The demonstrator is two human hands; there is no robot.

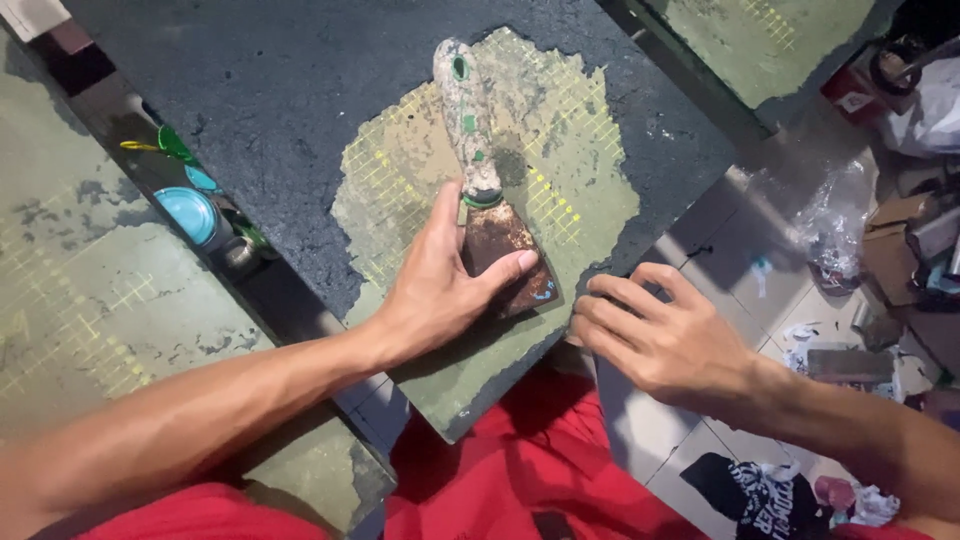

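Observation:
A putty knife (478, 150) with a paint-spattered handle and a rusty blade lies on a square slab (300, 100). The slab is dark on top, with a scraped greenish patch showing a yellow mesh grid. My left hand (440, 285) rests on the knife, thumb beside the ferrule and fingers pressing across the blade. My right hand (655, 335) grips the slab's near right edge, fingers curled over it. The slab rests across my lap in red shorts (520, 470).
Another greenish slab (90, 300) lies at the left, and a third (760, 40) at the top right. A blue-lidded can (188, 212) and small tools sit in the gap between slabs. Crumpled plastic, cardboard and litter (850, 240) cover the tiled floor at the right.

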